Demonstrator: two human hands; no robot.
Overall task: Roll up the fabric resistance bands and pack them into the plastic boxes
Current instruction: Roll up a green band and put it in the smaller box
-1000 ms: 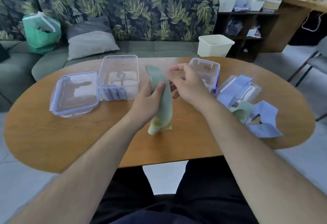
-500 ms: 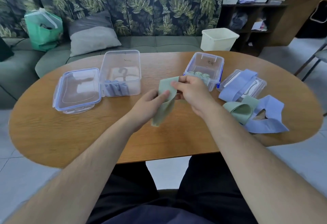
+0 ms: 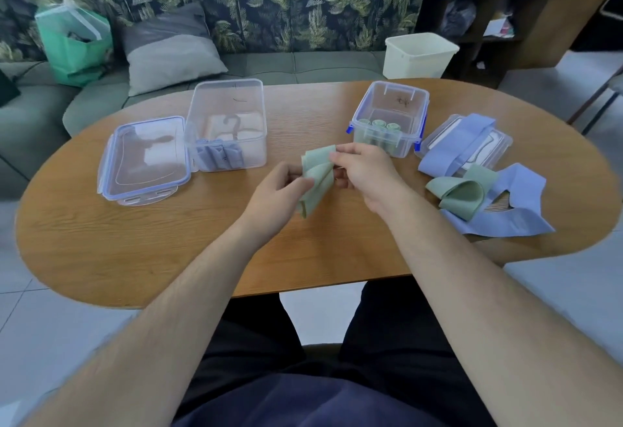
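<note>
Above table (image 3: 168,241): left hand (image 3: 276,197), right hand (image 3: 362,173) both pinch green band (image 3: 317,173); grips clamped.

Soft, even daylight throughout. Shadows on the bench (image 3: 135,241) are faint and soft-edged. Pale sheen on the clear lid (image 3: 135,170). Centre sharp, the green band (image 3: 315,173) crisp; green bag (image 3: 74,49) and sofa (image 3: 30,103) at left smeared. Wide-angle lens bows the bench rim.
</note>
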